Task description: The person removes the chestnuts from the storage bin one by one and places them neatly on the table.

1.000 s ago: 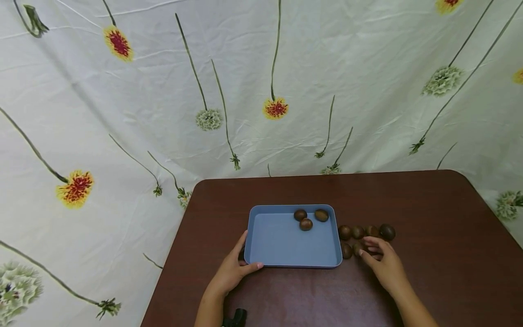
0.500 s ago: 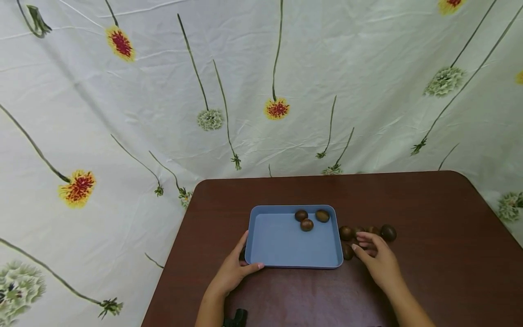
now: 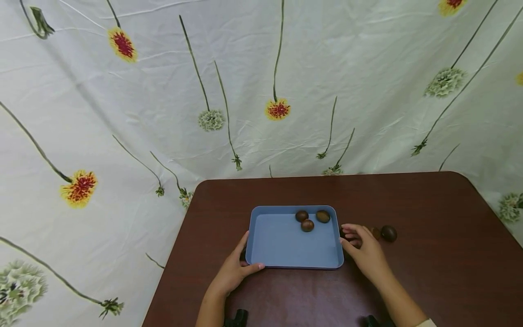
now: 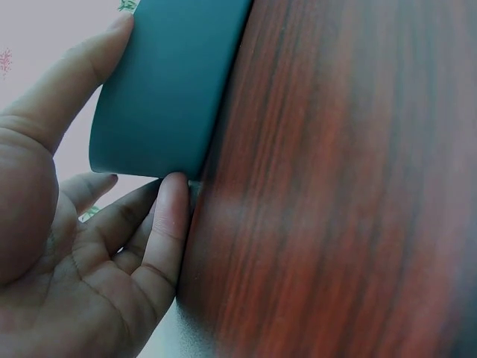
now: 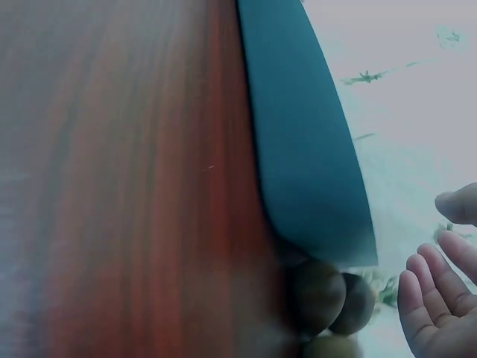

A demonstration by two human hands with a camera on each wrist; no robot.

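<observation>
Blue tray on table; left hand grips its 8 o'clock corner. Right hand at 3 o'clock, fingers loose, holding nothing. Looks part-done: three brown balls inside toward 1 o'clock; outside balls left at 3 o'clock, some hidden.

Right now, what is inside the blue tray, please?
Inside the blue tray are three roundish brown objects, near its far side: two close together and one to their right. What lies directly beneath them is covered, so it cannot be seen.
</observation>
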